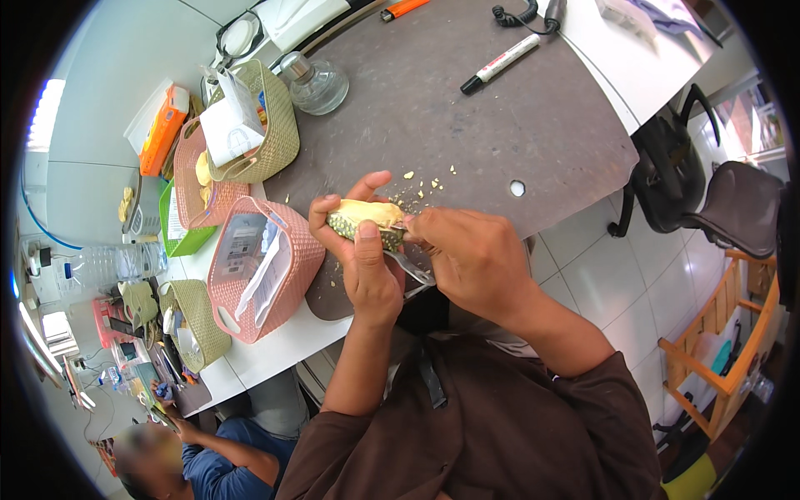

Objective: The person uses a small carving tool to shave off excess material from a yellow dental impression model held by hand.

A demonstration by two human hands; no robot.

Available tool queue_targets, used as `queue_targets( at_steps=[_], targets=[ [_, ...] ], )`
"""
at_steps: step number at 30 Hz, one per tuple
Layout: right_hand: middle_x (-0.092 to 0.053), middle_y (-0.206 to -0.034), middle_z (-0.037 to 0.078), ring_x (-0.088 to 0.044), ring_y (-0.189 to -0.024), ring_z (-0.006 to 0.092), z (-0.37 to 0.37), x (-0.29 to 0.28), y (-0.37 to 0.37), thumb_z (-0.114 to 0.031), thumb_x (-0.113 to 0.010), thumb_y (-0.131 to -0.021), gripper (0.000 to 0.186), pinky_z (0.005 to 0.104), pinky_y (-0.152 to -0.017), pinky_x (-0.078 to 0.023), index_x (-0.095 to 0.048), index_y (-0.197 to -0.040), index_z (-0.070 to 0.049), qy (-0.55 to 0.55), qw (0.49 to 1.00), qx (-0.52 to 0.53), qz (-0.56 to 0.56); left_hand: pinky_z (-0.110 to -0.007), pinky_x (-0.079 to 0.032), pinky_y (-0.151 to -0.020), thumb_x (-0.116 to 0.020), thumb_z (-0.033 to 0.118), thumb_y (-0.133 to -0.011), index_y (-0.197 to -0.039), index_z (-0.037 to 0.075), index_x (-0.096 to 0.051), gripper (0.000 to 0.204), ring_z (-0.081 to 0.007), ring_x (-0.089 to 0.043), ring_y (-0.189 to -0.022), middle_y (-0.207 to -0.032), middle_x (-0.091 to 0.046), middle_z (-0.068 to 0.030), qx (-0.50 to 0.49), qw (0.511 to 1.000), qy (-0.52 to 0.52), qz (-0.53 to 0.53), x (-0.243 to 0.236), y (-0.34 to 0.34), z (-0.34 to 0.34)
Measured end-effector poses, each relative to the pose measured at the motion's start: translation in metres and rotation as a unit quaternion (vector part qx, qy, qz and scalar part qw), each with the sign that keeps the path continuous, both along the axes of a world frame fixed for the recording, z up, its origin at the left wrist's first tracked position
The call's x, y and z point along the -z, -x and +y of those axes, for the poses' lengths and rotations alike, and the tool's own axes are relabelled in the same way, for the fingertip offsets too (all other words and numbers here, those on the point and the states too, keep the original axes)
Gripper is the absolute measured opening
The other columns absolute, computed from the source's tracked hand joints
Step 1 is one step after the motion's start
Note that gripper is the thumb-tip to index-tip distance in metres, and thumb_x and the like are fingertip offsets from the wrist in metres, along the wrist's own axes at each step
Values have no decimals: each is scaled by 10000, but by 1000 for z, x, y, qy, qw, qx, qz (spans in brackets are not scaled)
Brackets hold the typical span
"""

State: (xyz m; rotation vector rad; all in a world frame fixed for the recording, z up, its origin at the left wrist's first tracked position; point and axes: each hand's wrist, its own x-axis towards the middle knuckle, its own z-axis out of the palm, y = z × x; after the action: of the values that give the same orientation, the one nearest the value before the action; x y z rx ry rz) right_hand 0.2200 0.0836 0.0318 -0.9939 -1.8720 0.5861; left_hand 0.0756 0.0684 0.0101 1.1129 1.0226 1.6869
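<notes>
My left hand is closed around a bumpy green and yellow piece, its thumb pressed on the near side. The upper face of the piece is smooth pale yellow, while its lower side is green with raised dots. At the right end of it, my right hand is closed, with fingertips pinched against the piece. What those fingers grip is mostly hidden. Just below, between the hands, shows a shiny metal part whose kind I cannot make out. Small yellow crumbs lie scattered on the grey-brown table mat beyond the hands.
Woven baskets stand to the left: a pink one with papers and a yellow-green one. Near them is a glass bottle. A marker lies on the mat. A person in blue sits lower left; office chairs stand right.
</notes>
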Motion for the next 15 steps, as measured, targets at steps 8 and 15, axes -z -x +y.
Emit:
queue_targets(
  at_steps=[8, 15],
  targets=[
    [-656, -709, 60, -662, -613, 294, 0, -5, -1, -25, -648, -836, 115, 419, -513, -481, -595, -906, -99, 49, 998, -18, 28, -225, -529, -647, -449, 254, -1070, -1391, 214, -257, 375, -170, -595, -1002, -1407, -481, -298, 2, 1000, -3, -8, 3, 0, 0],
    [-665, -717, 82, -662, -626, 333, 0, -10, -2, -73, -670, -885, 95, 437, -524, -480, -576, -894, -85, 87, 995, -26, 39, -250, -491, -827, -503, 185, -1041, -1393, 183, -248, 435, -153, -526, -1025, -1412, -467, -271, 25, 998, 0, -51, -3, -1, -2]
  ],
)
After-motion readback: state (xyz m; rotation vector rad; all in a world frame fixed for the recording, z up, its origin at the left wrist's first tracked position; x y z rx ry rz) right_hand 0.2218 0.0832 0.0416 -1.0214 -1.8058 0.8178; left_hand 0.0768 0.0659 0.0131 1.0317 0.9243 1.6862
